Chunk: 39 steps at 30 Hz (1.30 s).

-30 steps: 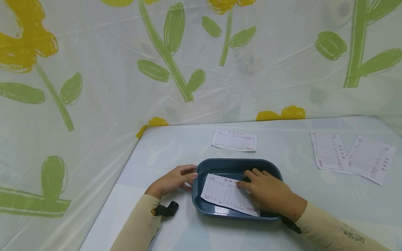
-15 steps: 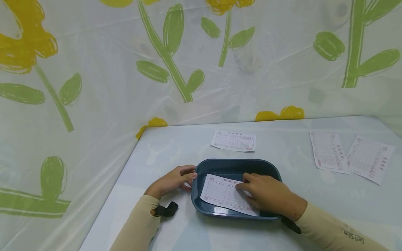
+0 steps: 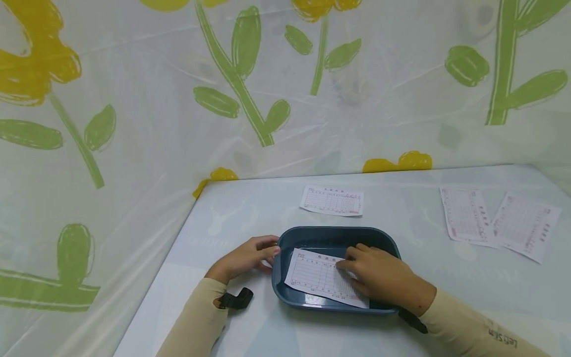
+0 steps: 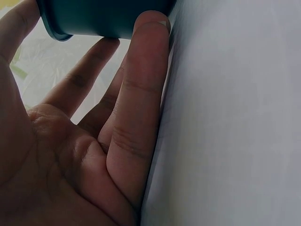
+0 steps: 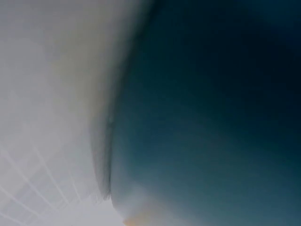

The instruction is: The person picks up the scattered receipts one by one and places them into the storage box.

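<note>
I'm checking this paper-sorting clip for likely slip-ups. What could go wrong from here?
The slip lies askew in the tray, its lower right corner riding over the rim, so it may crease or slide out as the right hand presses it. The left hand only touches the tray's end with its fingers, so the tray might shift on the smooth table.

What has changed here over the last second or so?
Very little. The right hand drew back slightly toward the person over the paper slip inside the blue tray, fingers still resting on it. The slip barely shifted. The left hand stayed against the tray's left end, and the three slips on the table did not move.
</note>
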### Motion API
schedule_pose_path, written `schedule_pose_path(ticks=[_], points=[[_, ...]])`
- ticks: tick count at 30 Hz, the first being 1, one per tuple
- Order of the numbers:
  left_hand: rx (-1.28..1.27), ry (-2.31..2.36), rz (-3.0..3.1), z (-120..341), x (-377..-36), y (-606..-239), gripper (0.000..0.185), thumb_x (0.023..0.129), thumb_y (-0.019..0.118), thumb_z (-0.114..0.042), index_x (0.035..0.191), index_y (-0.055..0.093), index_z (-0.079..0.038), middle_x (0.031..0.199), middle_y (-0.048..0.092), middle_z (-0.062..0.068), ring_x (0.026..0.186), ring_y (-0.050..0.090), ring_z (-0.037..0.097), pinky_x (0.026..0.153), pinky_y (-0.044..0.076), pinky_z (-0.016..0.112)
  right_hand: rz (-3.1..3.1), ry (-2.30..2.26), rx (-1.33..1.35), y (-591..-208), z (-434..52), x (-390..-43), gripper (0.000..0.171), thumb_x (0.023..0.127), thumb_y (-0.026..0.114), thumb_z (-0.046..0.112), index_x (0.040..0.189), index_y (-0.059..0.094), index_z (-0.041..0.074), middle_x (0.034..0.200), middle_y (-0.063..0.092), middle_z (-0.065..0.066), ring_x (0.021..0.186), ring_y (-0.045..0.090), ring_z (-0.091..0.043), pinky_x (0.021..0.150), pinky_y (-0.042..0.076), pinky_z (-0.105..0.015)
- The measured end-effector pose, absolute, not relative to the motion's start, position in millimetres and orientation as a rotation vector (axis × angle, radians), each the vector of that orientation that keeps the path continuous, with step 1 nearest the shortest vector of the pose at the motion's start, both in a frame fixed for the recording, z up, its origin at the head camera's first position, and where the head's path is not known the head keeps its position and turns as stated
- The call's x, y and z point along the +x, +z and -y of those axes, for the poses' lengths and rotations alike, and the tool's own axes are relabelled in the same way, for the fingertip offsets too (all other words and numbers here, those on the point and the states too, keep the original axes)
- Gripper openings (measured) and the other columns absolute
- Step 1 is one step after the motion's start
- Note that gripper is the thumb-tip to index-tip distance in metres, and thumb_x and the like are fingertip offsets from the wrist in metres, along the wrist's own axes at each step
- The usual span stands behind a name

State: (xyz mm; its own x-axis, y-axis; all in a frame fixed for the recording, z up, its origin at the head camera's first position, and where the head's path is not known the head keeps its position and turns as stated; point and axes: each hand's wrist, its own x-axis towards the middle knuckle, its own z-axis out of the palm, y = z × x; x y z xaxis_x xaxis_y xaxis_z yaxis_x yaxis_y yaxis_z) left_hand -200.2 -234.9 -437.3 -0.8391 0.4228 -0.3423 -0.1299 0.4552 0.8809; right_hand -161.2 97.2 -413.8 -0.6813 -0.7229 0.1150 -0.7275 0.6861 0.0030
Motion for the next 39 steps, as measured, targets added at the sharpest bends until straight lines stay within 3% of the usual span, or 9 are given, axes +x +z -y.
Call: schedule_pose_path(ticks=[9,14,26,39], points=[[0.246,1.39,-2.19,237.3,-198.0,-437.8,0.054,0.099,0.06,-0.039,0.143,0.051,-0.01,0.124,0.065,0.011,0.092,0.067,0.021,0.086,0.06,0.04,2.604,0.324,1.129,-408.0,-105.2,-163.5,0.023,0.084,0.079,0.022,0.107,0.076,0.02,0.097,0.066,0.007,0.09,0.054,-0.009,0.078,0.053,-0.03],[0.261,1.391,-2.188,237.9,-198.5,-439.3,0.052,0.099,0.059,-0.038,0.143,0.052,-0.011,0.123,0.065,0.011,0.092,0.067,0.021,0.085,0.06,0.04,2.461,0.483,0.97,-394.0,-123.7,-177.1,0.022,0.08,0.08,0.012,0.102,0.075,0.013,0.094,0.067,0.001,0.09,0.057,-0.014,0.076,0.056,-0.033],[0.251,1.386,-2.201,237.7,-198.9,-440.3,0.054,0.099,0.06,-0.04,0.143,0.052,-0.01,0.122,0.066,0.01,0.092,0.066,0.02,0.086,0.06,0.039,2.764,0.403,0.683,-370.2,-153.4,-236.6,0.021,0.088,0.073,0.012,0.108,0.073,0.004,0.102,0.069,-0.015,0.094,0.06,-0.031,0.086,0.058,-0.048],[0.272,1.404,-2.19,238.9,-200.4,-443.5,0.056,0.099,0.059,-0.043,0.144,0.051,-0.01,0.124,0.064,0.011,0.092,0.066,0.019,0.086,0.06,0.04,3.111,0.541,0.513,-384.1,-143.0,-287.2,0.032,0.095,0.066,0.018,0.123,0.066,0.001,0.115,0.066,-0.023,0.104,0.06,-0.036,0.097,0.053,-0.054]])
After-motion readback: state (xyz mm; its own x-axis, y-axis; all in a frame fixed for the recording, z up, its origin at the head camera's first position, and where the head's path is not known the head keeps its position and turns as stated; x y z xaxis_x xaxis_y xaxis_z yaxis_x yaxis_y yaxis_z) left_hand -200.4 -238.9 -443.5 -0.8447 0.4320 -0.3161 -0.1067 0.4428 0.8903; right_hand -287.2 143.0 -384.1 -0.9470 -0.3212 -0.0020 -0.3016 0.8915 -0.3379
